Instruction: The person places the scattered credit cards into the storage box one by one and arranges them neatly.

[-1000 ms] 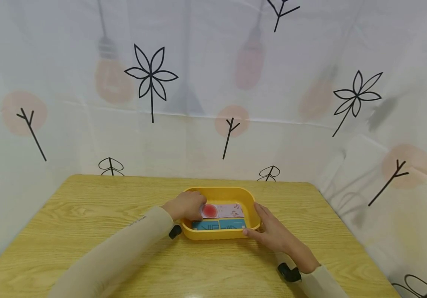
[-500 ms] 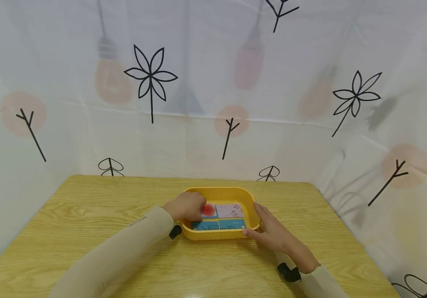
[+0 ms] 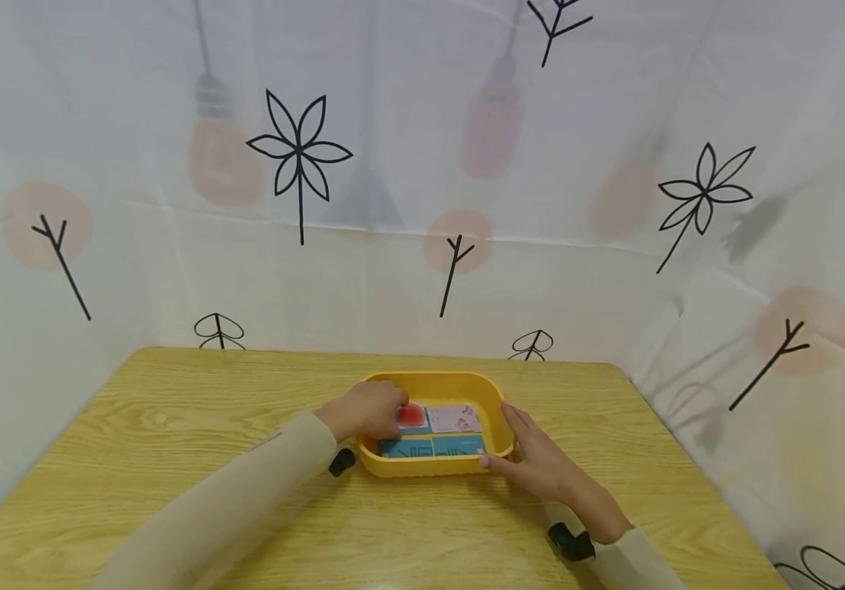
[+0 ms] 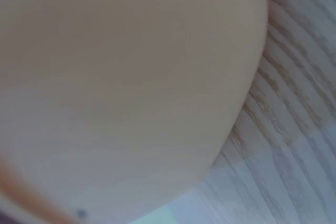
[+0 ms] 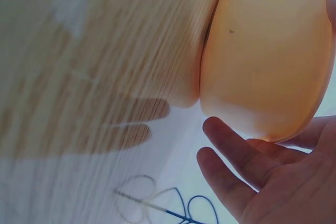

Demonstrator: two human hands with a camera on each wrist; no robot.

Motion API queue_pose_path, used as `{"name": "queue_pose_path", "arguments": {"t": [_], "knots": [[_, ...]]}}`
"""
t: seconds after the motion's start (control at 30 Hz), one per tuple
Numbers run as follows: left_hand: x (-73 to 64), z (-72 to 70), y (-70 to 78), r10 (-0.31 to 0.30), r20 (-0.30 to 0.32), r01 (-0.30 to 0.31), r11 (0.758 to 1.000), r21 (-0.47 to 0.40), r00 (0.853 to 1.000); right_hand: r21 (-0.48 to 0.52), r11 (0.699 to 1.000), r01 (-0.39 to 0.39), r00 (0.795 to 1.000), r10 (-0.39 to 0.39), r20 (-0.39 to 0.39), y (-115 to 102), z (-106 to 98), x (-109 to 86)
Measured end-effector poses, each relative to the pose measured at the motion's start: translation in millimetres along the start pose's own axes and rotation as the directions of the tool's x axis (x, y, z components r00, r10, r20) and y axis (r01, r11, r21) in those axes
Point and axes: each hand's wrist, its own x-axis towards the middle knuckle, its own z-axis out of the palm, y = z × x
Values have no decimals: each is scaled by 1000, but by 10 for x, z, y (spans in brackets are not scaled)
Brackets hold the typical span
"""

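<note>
A yellow plastic tray [image 3: 429,468] with rounded corners stands on the wooden table. My left hand [image 3: 366,410] reaches over its left wall, with bent fingers at the end of a card bearing a red circle [image 3: 411,416]; the fingertips are hidden. Right of that card lies a pale pink patterned card [image 3: 455,419], and two blue cards [image 3: 459,445] with dark marks form the front row. My right hand [image 3: 540,459] grips the tray's front right corner, thumb at the front rim and fingers along the right side. In the right wrist view, two fingers extend below the tray's end wall [image 5: 262,51].
The wooden table [image 3: 208,385] extends around the tray, ending at a white cloth backdrop [image 3: 392,287] printed with flowers and bulbs. A beige sleeve [image 4: 131,77] fills most of the left wrist view. Black wrist devices [image 3: 571,542] sit under both forearms.
The red-circle card has shifted slightly left under my left hand, and a blue strip shows below it. The left forearm has drawn slightly left. My right hand and the tray stay put.
</note>
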Motion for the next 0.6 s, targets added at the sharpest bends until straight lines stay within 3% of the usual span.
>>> {"name": "queue_pose_path", "arguments": {"t": [0.6], "knots": [[-392, -78, 30, 112, -144, -123, 990, -68, 983, -15, 1000, 13, 1000, -14, -16, -22, -8, 10]]}}
